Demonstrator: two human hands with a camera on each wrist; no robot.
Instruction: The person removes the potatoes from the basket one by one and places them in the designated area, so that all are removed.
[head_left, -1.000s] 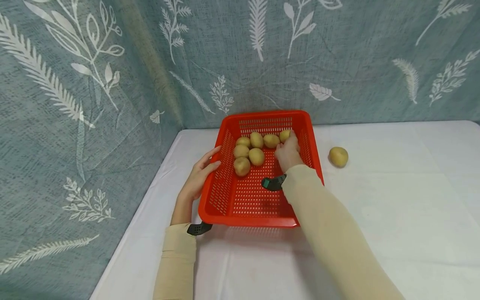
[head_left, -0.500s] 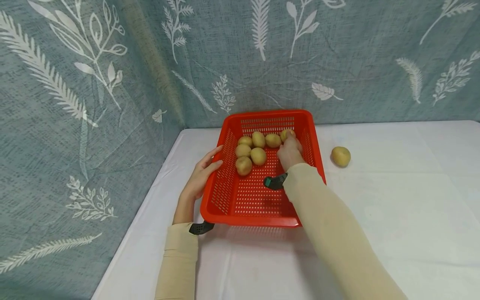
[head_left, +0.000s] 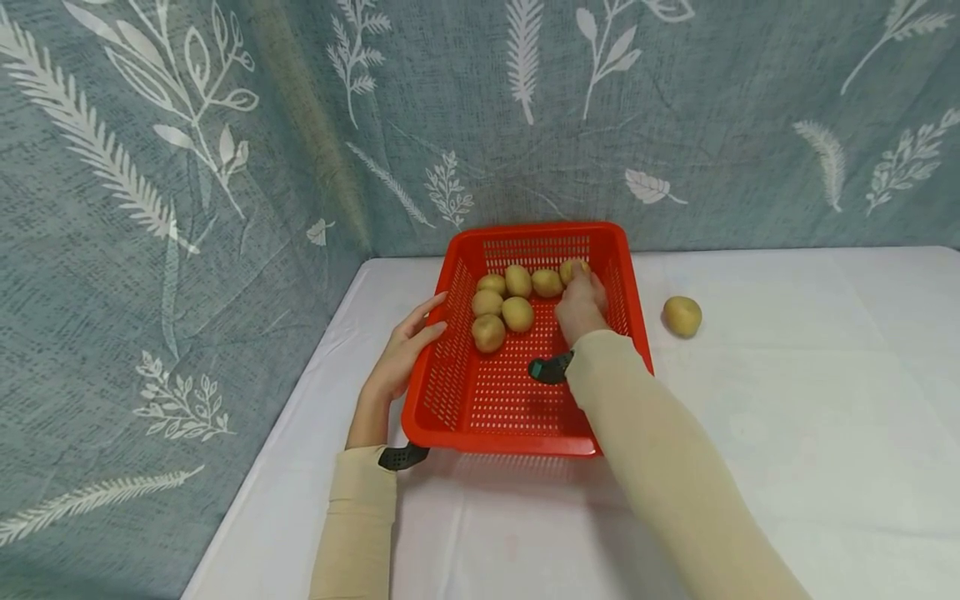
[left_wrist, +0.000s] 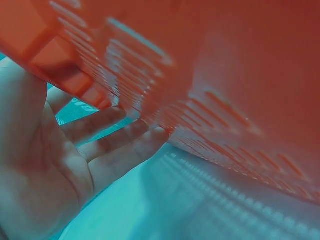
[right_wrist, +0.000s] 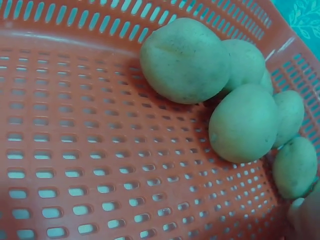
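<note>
A red plastic basket (head_left: 517,443) with slotted walls stands on the white-covered table. Several yellow potatoes (head_left: 489,332) sit together in its left and back part; others of the group show as round potatoes (right_wrist: 185,60) in the right wrist view. My left hand (head_left: 397,362) holds the basket's left rim, thumb at the top, while its other fingers (left_wrist: 135,150) touch the outer wall from below. Inside the back right corner, my right hand (head_left: 581,307) grips a potato (head_left: 567,270), partly covered by the fingers. Only a fingertip (right_wrist: 299,210) of it shows in the right wrist view.
One more potato (head_left: 682,317) lies on the white cloth (head_left: 795,417) to the right of the basket. A patterned blue-green curtain (head_left: 480,108) hangs behind the table and along its left side.
The view has shifted slightly. My right hand stays at the back right potato, its fingers moving only a little over it. My left hand keeps its place on the rim.
</note>
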